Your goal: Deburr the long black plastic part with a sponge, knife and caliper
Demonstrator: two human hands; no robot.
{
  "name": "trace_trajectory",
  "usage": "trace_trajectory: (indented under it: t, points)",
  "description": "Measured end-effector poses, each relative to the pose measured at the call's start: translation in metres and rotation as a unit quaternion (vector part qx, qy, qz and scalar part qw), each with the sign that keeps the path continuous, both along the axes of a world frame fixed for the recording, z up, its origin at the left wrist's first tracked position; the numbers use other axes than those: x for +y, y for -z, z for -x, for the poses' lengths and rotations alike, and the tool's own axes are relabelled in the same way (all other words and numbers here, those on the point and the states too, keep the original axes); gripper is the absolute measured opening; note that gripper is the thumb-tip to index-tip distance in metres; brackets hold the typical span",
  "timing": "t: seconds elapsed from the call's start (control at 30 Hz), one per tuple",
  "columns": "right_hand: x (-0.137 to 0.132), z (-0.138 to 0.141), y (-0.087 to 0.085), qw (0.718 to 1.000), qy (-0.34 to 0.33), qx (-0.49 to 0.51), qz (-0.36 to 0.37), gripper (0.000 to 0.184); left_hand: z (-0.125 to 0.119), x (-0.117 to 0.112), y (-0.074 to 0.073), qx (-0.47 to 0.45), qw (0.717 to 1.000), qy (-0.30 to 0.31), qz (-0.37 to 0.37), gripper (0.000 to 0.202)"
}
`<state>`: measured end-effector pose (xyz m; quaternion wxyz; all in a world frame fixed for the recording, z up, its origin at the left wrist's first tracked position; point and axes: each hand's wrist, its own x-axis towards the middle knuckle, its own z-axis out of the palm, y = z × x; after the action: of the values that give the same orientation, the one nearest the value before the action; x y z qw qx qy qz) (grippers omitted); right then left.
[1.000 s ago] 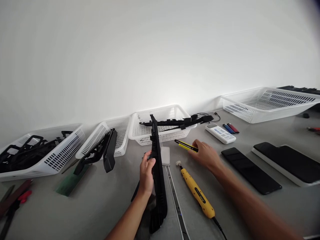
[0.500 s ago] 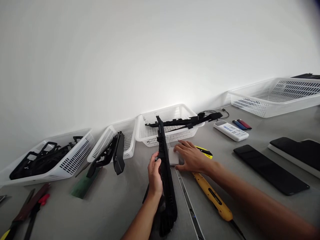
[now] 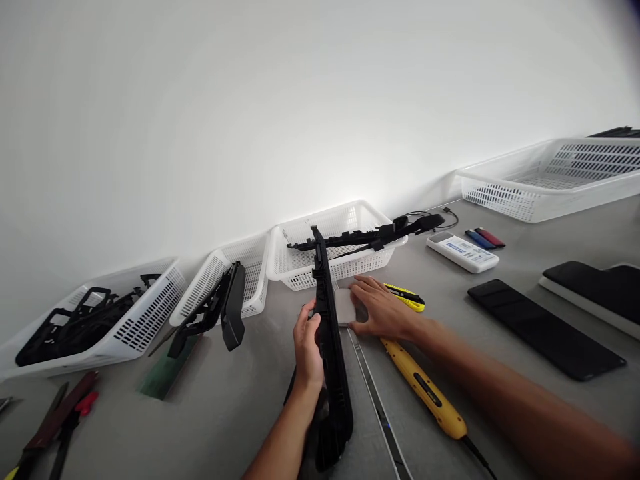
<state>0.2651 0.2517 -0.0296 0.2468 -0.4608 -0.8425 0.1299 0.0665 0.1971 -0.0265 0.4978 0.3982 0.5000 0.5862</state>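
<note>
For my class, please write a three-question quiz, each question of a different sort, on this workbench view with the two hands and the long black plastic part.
1. True or false: the left hand grips the long black plastic part.
2. Which thing does the right hand rest its fingers on? A) the small white pad B) the yellow utility knife C) the white remote control
3. Fill in: the yellow electric screwdriver lies on the grey ____.

Key: 1 true. 2 A; the knife lies just behind the hand, seemingly untouched. 3 table.
</note>
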Motion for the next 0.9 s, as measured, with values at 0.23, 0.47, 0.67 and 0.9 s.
trace_trajectory:
  t: [0.23,0.47,0.67,0.9]
  points:
    - [-0.016,-0.016,-0.031,0.979,0.058,0.169,-0.095,0.066,-0.001,0.000,-0.004,-0.024,1.000,0.000,0.000,0.042]
    - [-0.035,-0.002,-0.033,0.990,-0.063,0.099,-0.072,0.072,-0.001,-0.001,-0.002,-0.028,0.999,0.024,-0.034,0.049]
    - [-0.031,0.002,-0.024,0.991,-0.040,0.090,-0.092,0.075,-0.001,0.000,-0.001,-0.016,0.998,0.034,-0.046,0.047]
    - [-0.027,-0.004,-0.021,0.988,-0.009,0.114,-0.103,0.069,-0.001,-0.002,-0.003,-0.035,0.997,0.045,-0.048,0.049]
